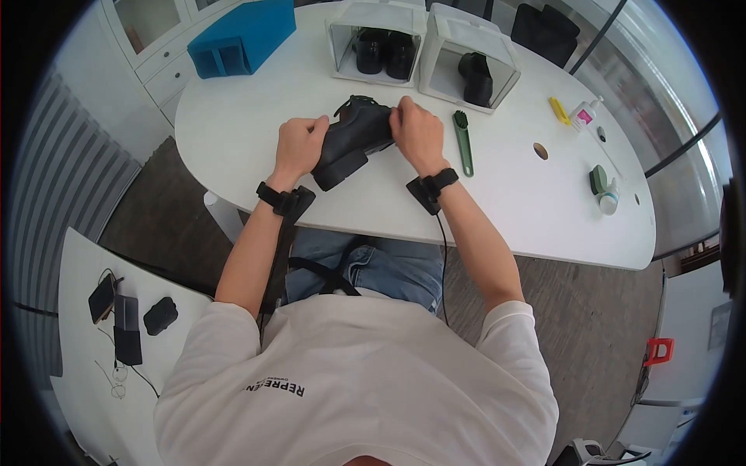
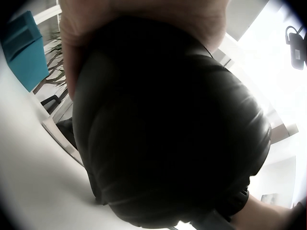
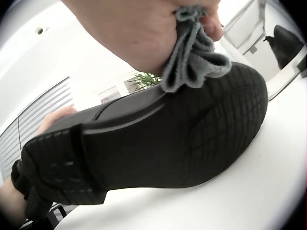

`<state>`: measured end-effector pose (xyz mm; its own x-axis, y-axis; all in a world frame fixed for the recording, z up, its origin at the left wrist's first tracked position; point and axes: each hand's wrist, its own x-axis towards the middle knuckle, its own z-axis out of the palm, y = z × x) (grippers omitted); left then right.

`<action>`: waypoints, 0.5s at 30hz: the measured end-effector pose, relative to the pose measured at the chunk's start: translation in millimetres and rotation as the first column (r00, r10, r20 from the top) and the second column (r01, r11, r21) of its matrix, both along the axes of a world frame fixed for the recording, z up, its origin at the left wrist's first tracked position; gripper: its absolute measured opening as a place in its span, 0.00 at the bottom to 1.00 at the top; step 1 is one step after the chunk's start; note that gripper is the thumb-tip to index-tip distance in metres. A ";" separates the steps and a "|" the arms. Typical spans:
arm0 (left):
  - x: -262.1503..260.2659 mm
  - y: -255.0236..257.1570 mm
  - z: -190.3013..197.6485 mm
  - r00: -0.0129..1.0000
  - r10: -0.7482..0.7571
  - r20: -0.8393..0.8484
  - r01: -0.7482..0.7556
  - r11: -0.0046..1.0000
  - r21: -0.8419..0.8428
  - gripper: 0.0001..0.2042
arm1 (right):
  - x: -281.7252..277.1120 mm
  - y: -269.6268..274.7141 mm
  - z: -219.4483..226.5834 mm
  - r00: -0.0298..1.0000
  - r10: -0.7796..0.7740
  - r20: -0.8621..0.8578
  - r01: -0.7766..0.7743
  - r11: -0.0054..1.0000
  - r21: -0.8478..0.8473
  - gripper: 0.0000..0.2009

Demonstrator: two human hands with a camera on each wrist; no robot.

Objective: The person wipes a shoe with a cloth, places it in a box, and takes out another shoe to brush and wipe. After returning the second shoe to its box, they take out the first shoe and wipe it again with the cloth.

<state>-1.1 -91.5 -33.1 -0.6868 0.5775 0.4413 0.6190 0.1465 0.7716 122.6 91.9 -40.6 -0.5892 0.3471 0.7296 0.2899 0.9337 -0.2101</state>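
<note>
A black leather shoe (image 1: 353,138) is tilted on its side above the table's front part, its heel toward the person. My left hand (image 1: 299,146) grips it at the heel end. The right hand (image 1: 420,133) pinches a bunched grey cloth (image 3: 189,60) and presses it against the shoe's side near the toe. In the right wrist view the ridged sole (image 3: 148,143) faces the camera. The shoe's dark leather fills most of the left wrist view, and the left fingers are largely hidden behind it.
Two clear-fronted shoe boxes, one left (image 1: 339,54) and one right (image 1: 437,74), hold black shoes at the back. A green brush (image 1: 464,144) lies right of the hands. A blue container (image 1: 252,39) stands back left; bottles (image 1: 583,116) and a yellow item (image 1: 559,110) sit at right.
</note>
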 end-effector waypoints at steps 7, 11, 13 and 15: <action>-10.5 0.9 -5.2 0.999 0.042 -0.008 -0.042 0.999 -0.014 0.22 | -1.4 -65.5 13.8 0.910 0.395 -0.129 -0.414 0.887 -0.203 0.07; -10.0 -3.9 -7.6 1.000 0.014 0.026 -0.013 1.000 -0.016 0.21 | 13.0 -86.5 16.4 0.748 0.663 -0.030 -0.659 0.735 -0.160 0.05; -8.5 -5.5 -7.0 1.000 -0.001 0.005 0.001 0.999 -0.048 0.21 | 19.4 -87.2 17.6 0.730 0.682 0.048 -0.675 0.730 -0.108 0.05; -7.1 -4.9 -8.1 1.000 -0.007 0.000 0.007 1.000 -0.013 0.21 | 20.4 -77.5 16.7 0.776 0.628 0.060 -0.630 0.776 0.034 0.06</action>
